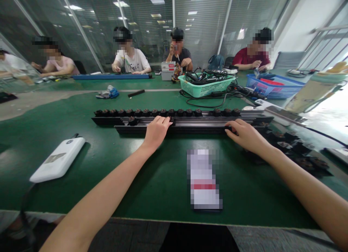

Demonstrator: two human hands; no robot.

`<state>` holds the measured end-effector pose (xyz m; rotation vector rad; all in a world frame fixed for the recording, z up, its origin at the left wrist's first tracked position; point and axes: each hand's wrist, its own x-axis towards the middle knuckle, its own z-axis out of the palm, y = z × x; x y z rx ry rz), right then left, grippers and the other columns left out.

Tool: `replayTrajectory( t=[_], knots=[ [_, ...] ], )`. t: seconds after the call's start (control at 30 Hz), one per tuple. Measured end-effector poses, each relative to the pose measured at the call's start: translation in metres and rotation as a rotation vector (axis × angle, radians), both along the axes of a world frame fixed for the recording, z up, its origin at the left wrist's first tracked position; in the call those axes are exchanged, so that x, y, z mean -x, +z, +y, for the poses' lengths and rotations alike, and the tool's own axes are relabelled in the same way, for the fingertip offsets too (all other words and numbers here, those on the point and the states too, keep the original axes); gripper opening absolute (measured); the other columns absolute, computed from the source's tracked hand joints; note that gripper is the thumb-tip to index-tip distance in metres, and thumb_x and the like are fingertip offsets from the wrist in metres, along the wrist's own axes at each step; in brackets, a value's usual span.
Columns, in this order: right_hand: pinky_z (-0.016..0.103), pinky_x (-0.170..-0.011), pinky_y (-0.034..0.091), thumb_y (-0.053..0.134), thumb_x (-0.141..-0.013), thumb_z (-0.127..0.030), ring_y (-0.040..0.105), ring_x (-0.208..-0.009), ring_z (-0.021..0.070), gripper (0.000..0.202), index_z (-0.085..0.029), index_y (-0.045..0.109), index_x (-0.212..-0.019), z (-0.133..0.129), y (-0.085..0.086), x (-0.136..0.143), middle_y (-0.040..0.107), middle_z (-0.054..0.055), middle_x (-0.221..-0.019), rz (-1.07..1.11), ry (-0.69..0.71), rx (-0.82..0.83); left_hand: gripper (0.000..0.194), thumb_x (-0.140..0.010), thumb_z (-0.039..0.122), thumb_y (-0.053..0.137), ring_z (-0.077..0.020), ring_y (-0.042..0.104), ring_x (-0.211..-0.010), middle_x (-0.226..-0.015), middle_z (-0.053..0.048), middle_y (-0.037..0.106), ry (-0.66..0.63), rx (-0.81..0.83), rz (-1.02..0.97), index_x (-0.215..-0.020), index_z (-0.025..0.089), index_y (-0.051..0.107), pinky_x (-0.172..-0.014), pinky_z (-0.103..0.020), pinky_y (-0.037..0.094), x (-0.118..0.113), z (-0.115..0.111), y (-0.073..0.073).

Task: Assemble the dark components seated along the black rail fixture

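Apparently, work stood partway: rear rail (107,121), twelve o'clock, bore long row of black pieces (138,112); front rail (195,129), just nearer, showed only two, more seemingly left. Loose parts (301,147) lay at two o'clock. Left hand's (158,128) bunched fingers touched one piece; right hand's (241,133) curled at front rail; whether either clamped, couldn't tell.

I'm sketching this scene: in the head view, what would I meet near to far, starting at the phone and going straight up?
Phone, front black rail, rear black rail, green basket, glass partition.
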<state>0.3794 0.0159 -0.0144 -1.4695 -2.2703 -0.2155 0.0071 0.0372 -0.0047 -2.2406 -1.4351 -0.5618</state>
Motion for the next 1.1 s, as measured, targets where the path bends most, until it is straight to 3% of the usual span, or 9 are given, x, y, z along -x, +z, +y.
replayTrajectory(
  t=[0.3,1.1],
  knots=[
    [0.038,-0.076,0.049,0.048,-0.099,-0.036,0.062,-0.082,0.0248,0.031,-0.016,0.067,-0.113,0.0014,-0.0025,-0.0006,0.063,0.01,-0.095,-0.013,0.0,-0.008,0.031,-0.104,0.026,0.048,-0.0246,0.064,-0.103,-0.104,-0.013,0.074,-0.051,-0.103,0.0,-0.122,0.01,0.068,-0.083,-0.034,0.053,0.0012,0.0025,-0.0044],
    [0.038,-0.075,0.049,0.048,-0.098,-0.035,0.062,-0.08,0.0243,0.029,-0.017,0.066,-0.113,0.0007,-0.0016,-0.0006,0.062,0.01,-0.094,-0.005,0.0,-0.006,0.029,-0.104,0.023,0.049,-0.0239,0.066,-0.098,-0.101,-0.012,0.076,-0.082,-0.124,-0.015,-0.117,0.011,0.072,-0.079,-0.035,0.054,0.0028,0.0008,-0.0025]
  ],
)
